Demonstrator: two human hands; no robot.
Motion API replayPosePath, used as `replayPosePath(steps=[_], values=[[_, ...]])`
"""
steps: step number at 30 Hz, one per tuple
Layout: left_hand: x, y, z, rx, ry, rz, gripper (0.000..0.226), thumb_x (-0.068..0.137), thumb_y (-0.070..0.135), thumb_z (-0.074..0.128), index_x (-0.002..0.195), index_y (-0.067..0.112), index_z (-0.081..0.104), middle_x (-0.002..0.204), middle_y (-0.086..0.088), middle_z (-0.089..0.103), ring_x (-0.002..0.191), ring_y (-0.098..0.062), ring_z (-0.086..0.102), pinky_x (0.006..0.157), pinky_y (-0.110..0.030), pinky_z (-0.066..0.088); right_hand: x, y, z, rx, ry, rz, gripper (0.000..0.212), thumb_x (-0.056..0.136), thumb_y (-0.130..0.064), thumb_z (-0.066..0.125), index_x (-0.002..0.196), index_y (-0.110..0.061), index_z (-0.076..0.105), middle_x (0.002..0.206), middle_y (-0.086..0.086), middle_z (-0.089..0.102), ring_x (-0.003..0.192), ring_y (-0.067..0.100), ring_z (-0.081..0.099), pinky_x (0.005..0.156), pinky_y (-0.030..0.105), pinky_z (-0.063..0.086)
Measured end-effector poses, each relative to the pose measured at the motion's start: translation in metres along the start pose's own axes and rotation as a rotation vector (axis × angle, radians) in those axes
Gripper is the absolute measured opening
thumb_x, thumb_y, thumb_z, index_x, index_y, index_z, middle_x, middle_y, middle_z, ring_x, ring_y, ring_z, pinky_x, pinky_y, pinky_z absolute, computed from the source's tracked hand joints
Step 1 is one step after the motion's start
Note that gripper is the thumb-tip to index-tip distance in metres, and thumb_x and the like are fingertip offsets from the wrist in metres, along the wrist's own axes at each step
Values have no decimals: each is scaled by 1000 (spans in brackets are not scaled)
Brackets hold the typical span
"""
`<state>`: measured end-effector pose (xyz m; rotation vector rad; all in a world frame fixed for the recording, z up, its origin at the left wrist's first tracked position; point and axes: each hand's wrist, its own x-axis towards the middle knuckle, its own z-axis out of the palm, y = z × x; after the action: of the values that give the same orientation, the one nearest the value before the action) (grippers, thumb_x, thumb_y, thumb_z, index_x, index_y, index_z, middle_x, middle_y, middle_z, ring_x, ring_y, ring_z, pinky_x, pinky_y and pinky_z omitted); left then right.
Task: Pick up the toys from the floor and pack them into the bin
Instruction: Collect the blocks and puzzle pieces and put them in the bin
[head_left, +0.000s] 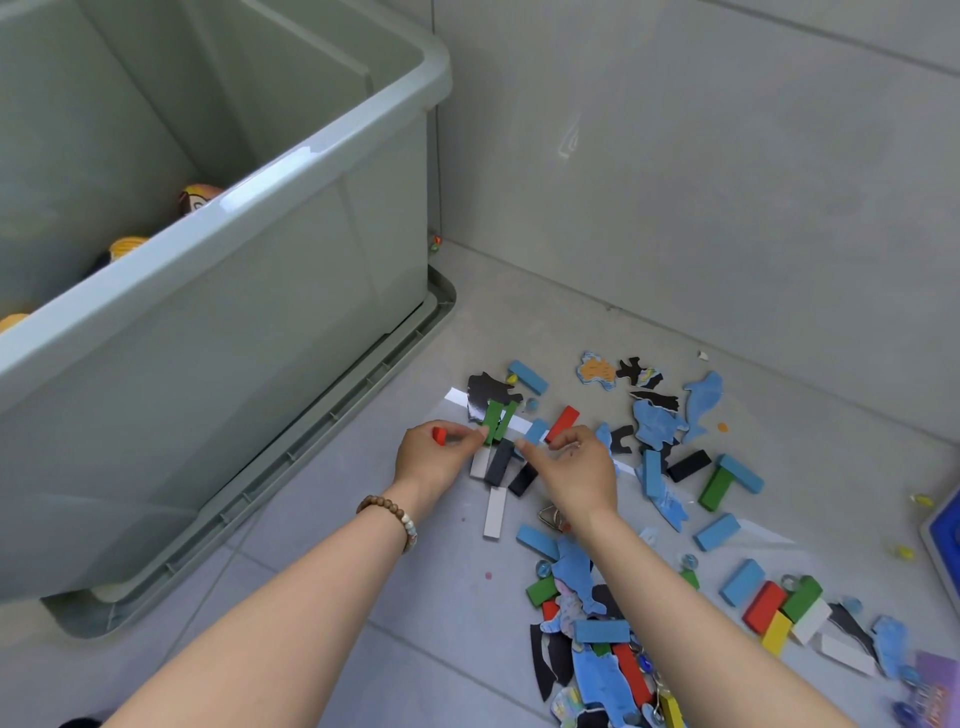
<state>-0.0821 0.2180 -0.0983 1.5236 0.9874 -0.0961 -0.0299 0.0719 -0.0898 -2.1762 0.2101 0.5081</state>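
A big grey-green bin (291, 171) fills the left of the view, with a few round toys (196, 199) low inside it. Coloured wooden blocks and blue and black puzzle pieces (660, 426) lie scattered on the floor to its right. My left hand (434, 457) is closed around a red block (439, 435) and pinches green blocks (497, 420) at its fingertips. My right hand (574, 467) hovers just to the right, its fingers curled at a blue block (535, 432); whether it grips the block I cannot tell.
The bin stands on its lid (311, 457), whose rim juts out along the floor. A tiled wall (727, 182) closes off the back. More blocks (779, 608) and puzzle pieces (597, 670) lie near my right forearm. A blue tray edge (943, 540) shows at far right.
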Motion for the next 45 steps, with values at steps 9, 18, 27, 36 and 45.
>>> replayPosePath(steps=[9, 18, 27, 36, 45], values=[[1, 0, -1, 132, -16, 38, 19, 75, 28, 77, 77, 13, 66, 65, 7, 54, 66, -10, 50, 65, -19, 41, 9, 10, -8, -137, -107, -142, 51, 77, -32, 74, 124, -26, 54, 58, -6, 41, 51, 8, 39, 53, 25, 36], [-14, -19, -19, 135, -87, -65, 20, 72, 25, 81, 77, 16, 64, 66, 0, 51, 58, -12, 46, 52, -21, 37, 5, 0, -9, -353, -122, -199, 55, 75, -41, 74, 123, -25, 51, 100, -4, 60, 87, 15, 58, 68, 25, 42], [-15, -11, -18, 227, -145, 37, 20, 77, 22, 77, 93, 12, 71, 61, 10, 50, 56, -4, 43, 50, -11, 33, 14, 1, -11, 25, -204, -77, 11, 82, -18, 70, 83, -14, 59, 54, -6, 34, 50, 8, 31, 50, 20, 27], [-26, 2, -17, 12, -210, -37, 15, 87, 26, 66, 95, 15, 73, 64, 12, 62, 50, 0, 46, 45, -9, 36, 0, -8, -21, 425, -525, 198, 22, 92, -25, 51, 73, -15, 47, 60, 3, 39, 49, 13, 34, 49, 24, 23], [-38, 24, 1, 39, -404, 95, 16, 82, 27, 72, 72, 17, 65, 52, 7, 37, 45, -5, 33, 42, -12, 30, -13, -22, -9, 311, -406, 38, 53, 92, -50, 45, 95, 0, 60, 70, 6, 45, 59, 11, 41, 49, 16, 34]])
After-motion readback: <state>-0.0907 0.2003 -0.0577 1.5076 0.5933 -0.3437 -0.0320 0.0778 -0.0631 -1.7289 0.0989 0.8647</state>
